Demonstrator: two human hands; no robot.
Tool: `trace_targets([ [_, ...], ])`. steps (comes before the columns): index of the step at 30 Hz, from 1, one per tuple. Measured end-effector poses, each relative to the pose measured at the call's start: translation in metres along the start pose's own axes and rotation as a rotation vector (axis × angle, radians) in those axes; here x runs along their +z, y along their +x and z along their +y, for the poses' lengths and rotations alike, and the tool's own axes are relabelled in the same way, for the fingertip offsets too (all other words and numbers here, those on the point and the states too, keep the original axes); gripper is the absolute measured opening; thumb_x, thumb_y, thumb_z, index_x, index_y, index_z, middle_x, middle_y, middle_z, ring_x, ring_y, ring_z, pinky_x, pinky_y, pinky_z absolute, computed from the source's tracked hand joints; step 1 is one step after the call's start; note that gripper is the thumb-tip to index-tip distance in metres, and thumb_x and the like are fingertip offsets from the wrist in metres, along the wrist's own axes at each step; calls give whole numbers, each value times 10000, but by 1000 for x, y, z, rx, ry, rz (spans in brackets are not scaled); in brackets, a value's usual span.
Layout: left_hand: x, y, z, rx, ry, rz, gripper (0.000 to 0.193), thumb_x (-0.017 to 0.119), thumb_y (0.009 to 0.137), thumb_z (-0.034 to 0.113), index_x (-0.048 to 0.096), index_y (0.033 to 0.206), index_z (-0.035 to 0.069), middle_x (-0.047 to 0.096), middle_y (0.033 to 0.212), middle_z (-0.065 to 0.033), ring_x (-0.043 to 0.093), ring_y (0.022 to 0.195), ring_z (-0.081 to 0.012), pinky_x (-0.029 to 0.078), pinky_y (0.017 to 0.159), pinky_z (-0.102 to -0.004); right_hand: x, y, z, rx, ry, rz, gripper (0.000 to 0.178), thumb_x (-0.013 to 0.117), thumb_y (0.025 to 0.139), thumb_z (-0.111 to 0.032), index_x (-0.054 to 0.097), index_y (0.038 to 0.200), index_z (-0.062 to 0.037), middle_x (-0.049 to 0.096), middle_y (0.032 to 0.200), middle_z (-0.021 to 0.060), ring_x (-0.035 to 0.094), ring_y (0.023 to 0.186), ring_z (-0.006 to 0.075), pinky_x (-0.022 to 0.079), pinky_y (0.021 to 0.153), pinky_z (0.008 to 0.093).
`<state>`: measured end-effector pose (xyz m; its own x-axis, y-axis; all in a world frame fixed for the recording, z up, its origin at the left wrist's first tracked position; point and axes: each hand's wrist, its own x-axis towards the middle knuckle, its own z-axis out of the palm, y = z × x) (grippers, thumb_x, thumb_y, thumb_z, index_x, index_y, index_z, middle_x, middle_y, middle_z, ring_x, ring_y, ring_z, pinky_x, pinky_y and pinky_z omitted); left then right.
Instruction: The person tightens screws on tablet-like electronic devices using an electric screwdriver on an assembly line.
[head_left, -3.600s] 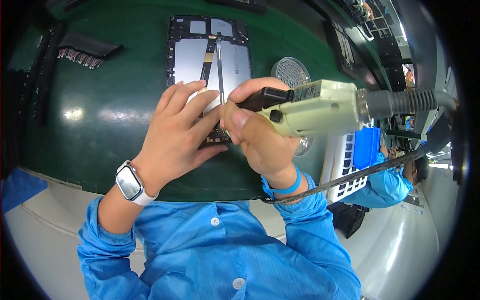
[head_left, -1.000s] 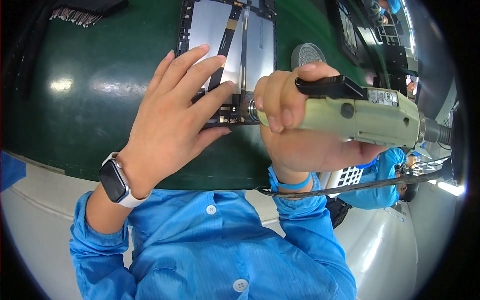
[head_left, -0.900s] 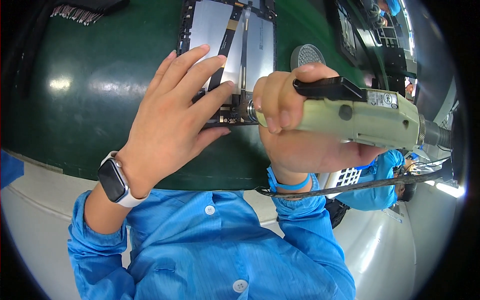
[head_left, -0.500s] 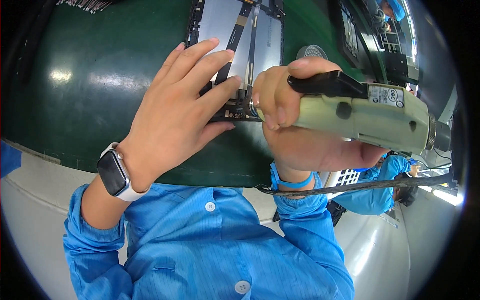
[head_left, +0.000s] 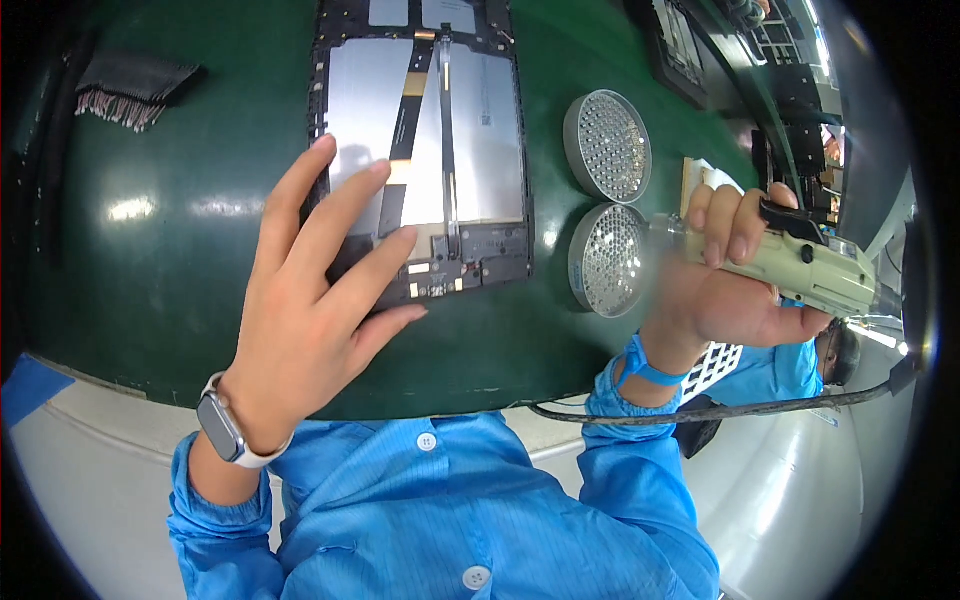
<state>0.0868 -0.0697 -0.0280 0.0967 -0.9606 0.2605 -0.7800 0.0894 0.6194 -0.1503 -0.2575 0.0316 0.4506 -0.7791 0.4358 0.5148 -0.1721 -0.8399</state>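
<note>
A tablet chassis (head_left: 490, 150), silver inside a black frame, lies on the green table with its inner side up. Two dark ribbon cables run along it. My left hand (head_left: 310, 270) rests over its near left corner, fingers spread. In my right hand (head_left: 740, 270) is a pale green electric screwdriver (head_left: 800, 265), gripped around its body and black lever. Its tip points left, over the near one of two round trays, and is blurred. That near screw tray (head_left: 607, 260) and the far screw tray (head_left: 607, 145) have plates full of holes and small shiny bits.
A bundle of dark cables with light ends (head_left: 135, 90) lies at the far left. Black framed panels (head_left: 680, 50) stand at the far right. A thick black cord (head_left: 710, 411) crosses along the table's near right edge. Another person in blue (head_left: 780, 370) is at the right.
The screwdriver in my right hand has moved right, away from the chassis to the screw trays. My left hand has shifted slightly left and down, and more of the chassis shows.
</note>
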Motion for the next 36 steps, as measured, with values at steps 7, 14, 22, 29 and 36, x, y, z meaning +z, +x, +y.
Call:
trace_targets([
  [7, -12, 4, 6, 52, 19, -70, 538, 849, 585, 132, 683, 1091, 57, 523, 1354, -156, 396, 1335, -463, 425, 1041, -536, -15, -5, -4, -8, -23, 149, 976, 374, 766, -840, 503, 1146, 50, 505, 667, 36, 411, 579, 135, 288, 632, 289],
  [14, -19, 63, -28, 205, -112, -205, 495, 860, 605, 131, 688, 1058, 33, 541, 1317, -188, 372, 1374, -446, 404, 1069, -511, -33, -12, -3, -41, -7, 77, 898, 351, 829, -780, 488, 1338, -52, 559, 988, 142, 500, 648, 197, 387, 619, 322],
  [22, 3, 210, -93, 436, 381, 22, 426, 745, 792, 213, 627, 1175, 69, 557, 1329, -151, 492, 1269, -360, 364, 1093, -478, -15, 16, -4, 180, 155, 245, 1095, 260, 743, -877, 531, 1150, 103, 522, 669, 95, 447, 608, 204, 329, 626, 332],
  [29, 4, 285, -150, 289, 296, 36, 480, 692, 877, 360, 620, 1214, 26, 605, 1245, -190, 576, 1156, -343, 437, 1012, -391, -16, 31, 26, 82, -95, 404, 1076, 158, 792, -854, 545, 1158, 82, 547, 685, 98, 461, 576, 197, 353, 560, 311],
  [36, -122, 288, -300, -381, 843, 53, 775, 683, 811, 605, 606, 1223, -48, 676, 1129, -208, 645, 1069, -332, 487, 931, -394, -35, 40, 39, 27, 28, 298, 1139, 146, 753, -902, 538, 1136, 96, 556, 669, 108, 462, 542, 198, 366, 551, 321],
])
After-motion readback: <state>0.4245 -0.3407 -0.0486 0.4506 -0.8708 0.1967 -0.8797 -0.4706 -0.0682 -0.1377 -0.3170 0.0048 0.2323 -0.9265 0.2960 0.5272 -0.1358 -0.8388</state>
